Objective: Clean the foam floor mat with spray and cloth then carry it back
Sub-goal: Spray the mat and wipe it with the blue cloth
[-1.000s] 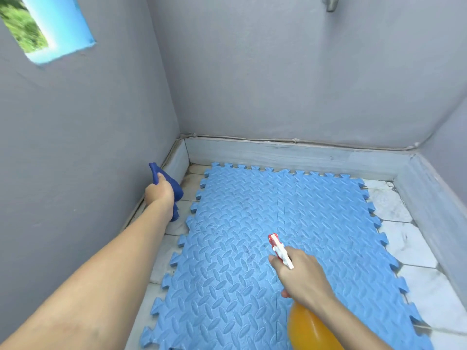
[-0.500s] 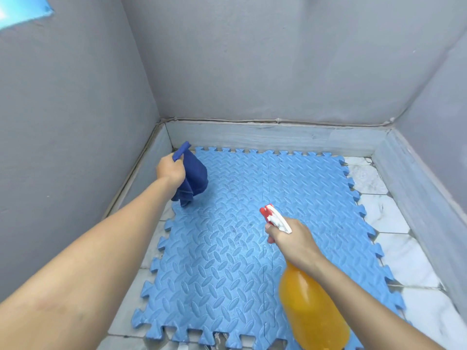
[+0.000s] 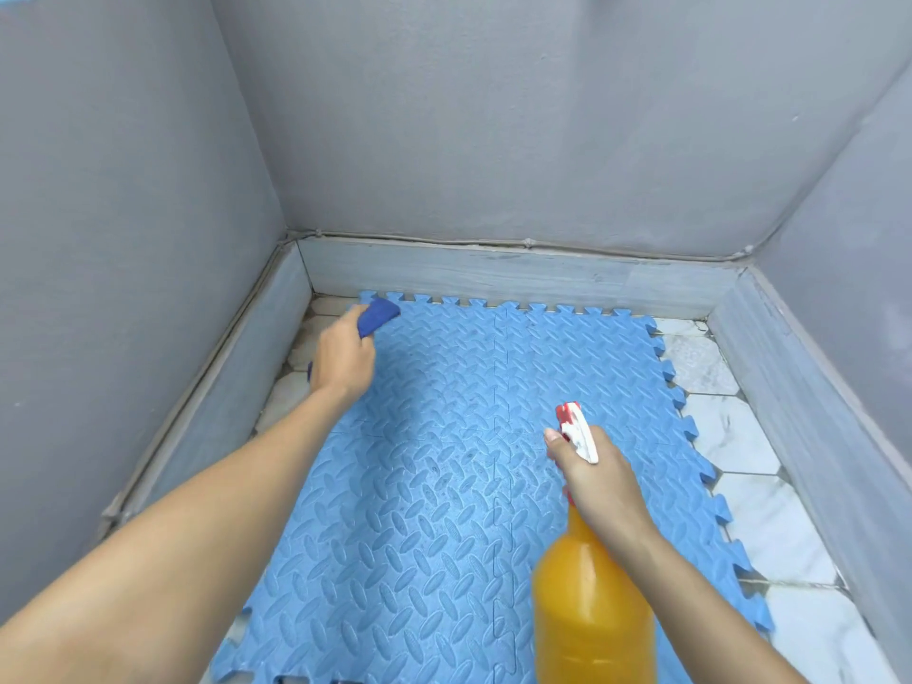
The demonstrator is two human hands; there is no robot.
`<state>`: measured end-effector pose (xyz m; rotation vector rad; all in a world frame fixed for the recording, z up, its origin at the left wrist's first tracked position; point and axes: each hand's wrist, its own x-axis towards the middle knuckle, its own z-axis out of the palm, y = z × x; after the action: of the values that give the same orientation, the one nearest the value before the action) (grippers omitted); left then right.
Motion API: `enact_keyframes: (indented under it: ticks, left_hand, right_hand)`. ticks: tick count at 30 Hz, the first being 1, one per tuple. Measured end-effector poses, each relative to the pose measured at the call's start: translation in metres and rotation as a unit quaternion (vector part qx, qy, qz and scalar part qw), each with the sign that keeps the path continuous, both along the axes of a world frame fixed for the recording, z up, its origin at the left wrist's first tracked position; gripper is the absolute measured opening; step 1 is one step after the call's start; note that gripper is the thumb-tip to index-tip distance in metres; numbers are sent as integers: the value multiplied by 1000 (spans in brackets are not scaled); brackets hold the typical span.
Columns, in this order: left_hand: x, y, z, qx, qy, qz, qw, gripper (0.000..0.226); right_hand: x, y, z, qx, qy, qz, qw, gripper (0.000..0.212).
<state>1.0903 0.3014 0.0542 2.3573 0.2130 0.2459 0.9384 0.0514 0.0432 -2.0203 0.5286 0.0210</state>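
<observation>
Cloth (image 3: 377, 315) mostly hidden, seemingly bunched, under left hand (image 3: 343, 360).

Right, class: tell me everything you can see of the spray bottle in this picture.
The spray bottle has a rounded, translucent-looking orange body, seemingly plastic, topped by a white trigger head with a red nozzle tip. It is held above the blue foam mat, tilted so the nozzle points forward and away from the camera. The right hand wraps its neck, one finger lying along the trigger head. Its base runs out of frame below. No mist is visible.
</observation>
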Motion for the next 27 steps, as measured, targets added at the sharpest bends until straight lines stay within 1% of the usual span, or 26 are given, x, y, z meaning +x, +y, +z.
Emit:
enact_keyframes:
  ticks: [2,3,4,5,6,7,8,9,11,12,14,17,19,22,25,27]
  left_hand:
    - [-6,-9,-18,32,33,-30,998,33]
    - [-11,-12,-31,57,66,-66,994,33]
    - [-18,-12,-46,98,114,-124,981,36]
    - [-25,-12,-60,152,170,-191,955,44]
    - [-31,-11,-74,214,215,-250,920,52]
    - [-39,-12,-84,275,234,-299,883,58]
    - [-45,-10,-92,324,233,-331,855,61]
    - [-49,-8,-98,362,215,-350,837,63]
    - [-50,2,-106,402,180,-361,822,68]
    - [-48,7,-109,406,173,-356,824,76]
    - [-44,17,-120,386,178,-333,842,88]
    - [-43,14,-137,359,180,-292,868,88]
    - [-44,10,-145,352,173,-273,878,87]
    - [-44,9,-148,331,156,-257,895,87]
    - [-44,9,-150,335,149,-256,895,86]
    - [-44,9,-151,331,147,-254,897,85]
  right_hand:
    - [5,-5,-4,4,5,4,1000,24]
    - [7,-5,-4,3,2,9,1000,25]
    - [9,-5,-5,1,1,15,1000,25]
    - [10,-4,-6,-2,3,19,1000,25]
    - [13,-5,-7,-2,3,17,1000,26]
    - [16,-7,-9,0,3,8,1000,27]
    - [19,-10,-11,4,2,-2,1000,30]
    - [23,-13,-12,9,3,-11,1000,31]
    - [29,-18,-14,20,4,-14,1000,31]
    - [31,-18,-16,21,4,-8,1000,30]
    - [33,-15,-19,18,2,7,1000,27]
    - [35,-13,-23,42,-2,7,999,26]
    - [38,-19,-23,54,9,-6,998,26]
    - [41,-34,-23,61,11,-70,996,23]
    - [41,-54,-19,91,-2,-151,984,21]
    - [42,-66,-15,125,-19,-181,975,18]
